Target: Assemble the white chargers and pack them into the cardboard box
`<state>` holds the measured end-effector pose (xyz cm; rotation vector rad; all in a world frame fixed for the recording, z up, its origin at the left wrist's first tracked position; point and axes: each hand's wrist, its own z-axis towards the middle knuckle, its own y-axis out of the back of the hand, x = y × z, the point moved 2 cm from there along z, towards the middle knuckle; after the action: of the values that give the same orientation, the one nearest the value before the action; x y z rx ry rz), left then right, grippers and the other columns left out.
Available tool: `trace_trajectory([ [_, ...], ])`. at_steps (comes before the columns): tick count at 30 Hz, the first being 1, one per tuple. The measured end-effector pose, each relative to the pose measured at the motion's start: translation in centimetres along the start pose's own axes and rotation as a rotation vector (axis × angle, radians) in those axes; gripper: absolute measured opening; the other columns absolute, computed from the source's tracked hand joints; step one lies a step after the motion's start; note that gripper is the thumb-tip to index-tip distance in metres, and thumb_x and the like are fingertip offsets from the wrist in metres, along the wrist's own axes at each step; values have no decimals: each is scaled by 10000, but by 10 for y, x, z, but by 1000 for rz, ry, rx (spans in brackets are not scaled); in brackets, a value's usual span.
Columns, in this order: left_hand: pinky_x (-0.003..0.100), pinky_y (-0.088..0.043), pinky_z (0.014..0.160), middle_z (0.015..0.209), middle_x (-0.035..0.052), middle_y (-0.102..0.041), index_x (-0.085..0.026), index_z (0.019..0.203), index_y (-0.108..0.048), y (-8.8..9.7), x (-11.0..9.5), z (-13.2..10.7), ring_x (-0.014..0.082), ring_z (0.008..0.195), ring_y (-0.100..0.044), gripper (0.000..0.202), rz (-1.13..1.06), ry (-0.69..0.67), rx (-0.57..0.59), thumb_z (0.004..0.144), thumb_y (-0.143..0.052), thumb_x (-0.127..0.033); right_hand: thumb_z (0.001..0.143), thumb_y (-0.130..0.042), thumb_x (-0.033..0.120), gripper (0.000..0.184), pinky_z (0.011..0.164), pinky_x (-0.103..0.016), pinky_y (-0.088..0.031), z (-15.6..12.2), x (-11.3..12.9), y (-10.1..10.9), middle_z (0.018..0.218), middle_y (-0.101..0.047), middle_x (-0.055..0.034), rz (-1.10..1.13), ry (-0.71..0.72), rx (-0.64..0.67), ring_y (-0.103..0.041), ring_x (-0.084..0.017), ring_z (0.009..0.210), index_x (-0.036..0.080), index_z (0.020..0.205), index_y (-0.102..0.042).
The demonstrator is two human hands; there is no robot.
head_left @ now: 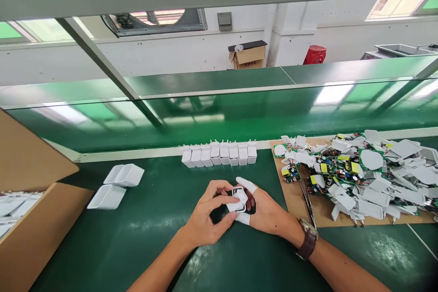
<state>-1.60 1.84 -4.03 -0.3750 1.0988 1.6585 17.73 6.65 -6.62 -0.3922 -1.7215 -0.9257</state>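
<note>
Both my hands meet over the green bench, closed round one small white charger housing (238, 199). My left hand (208, 214) pinches it from the left with thumb and fingers. My right hand (265, 212), with white finger cots on thumb and forefinger and a brown watch at the wrist, grips it from the right. A row of several assembled white chargers (221, 153) stands just beyond my hands. To the right lies a heap of green circuit boards and white plug covers (359, 173).
The heap rests on a brown cardboard sheet (325, 212), with tweezers (308, 200) on its left edge. Empty white shells (118, 182) lie to the left, near an open cardboard box (37, 219). A green conveyor belt (219, 114) runs behind the bench.
</note>
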Motion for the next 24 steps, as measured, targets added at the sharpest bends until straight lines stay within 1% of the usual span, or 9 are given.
trace_trajectory([
  [2, 438, -573, 881, 1361, 159, -628, -229, 1067, -718, 0, -4, 3, 247, 1081, -623, 232, -21, -27, 26, 899, -653, -82, 812, -740, 284, 860, 837, -397, -543, 1, 0, 0, 1216, -636, -84, -8, -4, 4, -635, -205, 901, 230, 1568, -332],
  [4, 451, -567, 875, 1385, 154, -651, -227, 1004, -707, -1, -6, 5, 248, 1068, -623, 236, -23, -53, 54, 891, -636, -33, 810, -735, 279, 875, 830, -409, -544, 1, -1, -1, 1214, -632, -92, -24, -8, 11, -646, -222, 916, 225, 1575, -314],
  [6, 444, -568, 838, 1329, 155, -691, -224, 998, -698, -2, -7, 7, 238, 1004, -626, 250, -3, -83, 68, 887, -631, -10, 816, -723, 279, 875, 845, -425, -546, 1, 0, -3, 1249, -614, -113, -41, 3, 9, -651, -243, 961, 212, 1580, -299],
  [9, 378, -568, 745, 1222, 151, -700, -219, 1046, -703, -3, -6, 7, 219, 941, -623, 262, 70, -120, 26, 889, -653, -15, 838, -704, 291, 845, 908, -467, -537, 2, 3, -4, 1314, -578, -144, -88, 26, 0, -643, -283, 1055, 191, 1576, -303],
  [12, 326, -563, 692, 1145, 134, -657, -218, 1115, -703, -6, -6, 5, 201, 908, -631, 236, 159, -129, -33, 907, -714, -105, 812, -716, 267, 851, 928, -487, -532, 2, 6, -4, 1315, -576, -154, -132, 25, 7, -645, -305, 1072, 171, 1561, -323],
  [15, 333, -585, 714, 1167, 143, -637, -217, 1199, -691, -8, -8, 5, 208, 923, -645, 281, 211, -134, 17, 924, -743, -236, 769, -734, 222, 890, 893, -445, -543, 2, 7, -4, 1298, -585, -139, -127, 12, 26, -658, -289, 1045, 193, 1559, -326],
  [18, 398, -603, 810, 1188, 150, -680, -215, 1193, -687, -8, -10, 8, 244, 1017, -650, 275, 230, -154, 65, 923, -734, -195, 765, -737, 226, 908, 886, -429, -543, 2, 7, -4, 1273, -593, -131, -138, 22, 14, -658, -283, 1033, 202, 1570, -319],
  [21, 473, -603, 893, 1154, 141, -735, -208, 1112, -683, -5, -8, 10, 274, 1082, -661, 240, 240, -147, 7, 891, -772, -180, 776, -728, 245, 920, 913, -451, -537, 1, 8, -4, 1296, -589, -153, -163, 34, -4, -652, -306, 1070, 171, 1588, -301],
  [24, 475, -622, 904, 1170, 139, -755, -214, 1089, -686, -5, -2, 7, 276, 1090, -700, 243, 212, -125, -20, 876, -801, -212, 783, -718, 248, 928, 909, -442, -542, 0, 9, -3, 1325, -593, -162, -156, 30, -16, -662, -314, 1088, 164, 1599, -286],
])
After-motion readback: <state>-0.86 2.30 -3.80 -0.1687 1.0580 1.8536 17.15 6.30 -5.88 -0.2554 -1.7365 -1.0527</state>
